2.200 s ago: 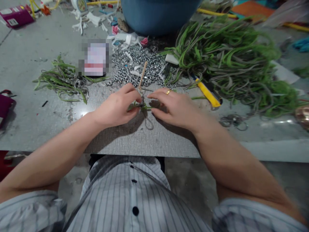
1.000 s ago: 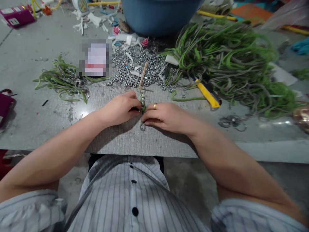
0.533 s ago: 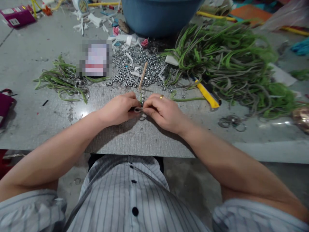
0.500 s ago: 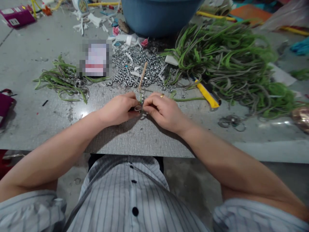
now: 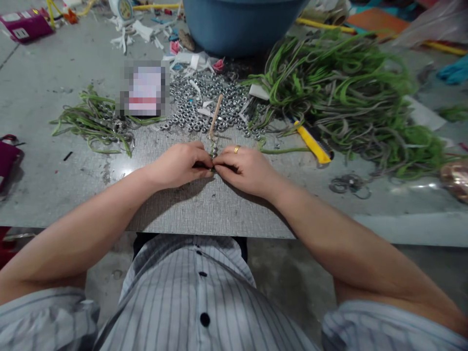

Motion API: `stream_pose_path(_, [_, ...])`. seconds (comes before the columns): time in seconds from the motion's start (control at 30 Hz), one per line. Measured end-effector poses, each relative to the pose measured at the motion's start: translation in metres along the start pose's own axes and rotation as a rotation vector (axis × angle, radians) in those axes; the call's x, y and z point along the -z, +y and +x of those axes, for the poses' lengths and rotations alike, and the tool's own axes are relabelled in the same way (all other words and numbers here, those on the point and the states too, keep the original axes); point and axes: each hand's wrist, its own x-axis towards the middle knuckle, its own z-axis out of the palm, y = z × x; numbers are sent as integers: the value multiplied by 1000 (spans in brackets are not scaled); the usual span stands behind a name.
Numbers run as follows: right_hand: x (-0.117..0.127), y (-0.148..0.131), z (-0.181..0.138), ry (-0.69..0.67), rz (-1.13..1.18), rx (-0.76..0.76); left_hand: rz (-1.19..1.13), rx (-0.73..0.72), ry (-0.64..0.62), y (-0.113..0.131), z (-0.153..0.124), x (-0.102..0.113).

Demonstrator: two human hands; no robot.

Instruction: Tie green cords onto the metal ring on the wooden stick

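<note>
Thumb and fingers pinched, my left hand (image 5: pixel 181 163) and my right hand (image 5: pixel 246 165) meet at the fingertips just above the table. Between them they grip a thin green and grey cord, mostly hidden by the fingers. A short row of shiny metal nuts (image 5: pixel 214 152) shows on the cord just beyond the fingertips. A gold ring sits on a finger of my right hand. Past the hands, a thin wooden stick (image 5: pixel 216 114) leans over a spread of loose metal nuts (image 5: pixel 190 122). One green cord (image 5: pixel 285 150) lies to the right of my right hand.
A large heap of green and grey cords (image 5: pixel 340 92) covers the right, a yellow utility knife (image 5: pixel 312 142) by it. At left lies a smaller cord bundle (image 5: pixel 91 119) beside a blurred phone-like object (image 5: pixel 146 91). A blue basin (image 5: pixel 241 24) stands behind. Dark rings (image 5: pixel 350 185) lie at right.
My right fingertips have moved slightly left and closed against the left ones. The small grey loop seen at my left fingertips is now hidden.
</note>
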Motion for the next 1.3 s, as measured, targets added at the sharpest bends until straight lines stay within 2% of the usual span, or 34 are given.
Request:
stream_pose_path(0.37, [5, -5, 2, -59, -43, -20, 32, -5, 31, -2, 0, -3])
stream_pose_path(0.63, [5, -7, 4, -87, -122, -7, 151, 64, -71, 12, -1, 4])
stream_pose_path(0.8, [4, -7, 2, -73, -141, -4, 181, 33, -8, 8, 0, 0])
stream_pose_path(1.0, [2, -4, -2, -21, -134, -3, 128, 12, 6, -1, 1, -5])
stream_pose_path(1.3, [3, -8, 2, -50, -132, -10, 145, 93, -72, 9, 3, 0])
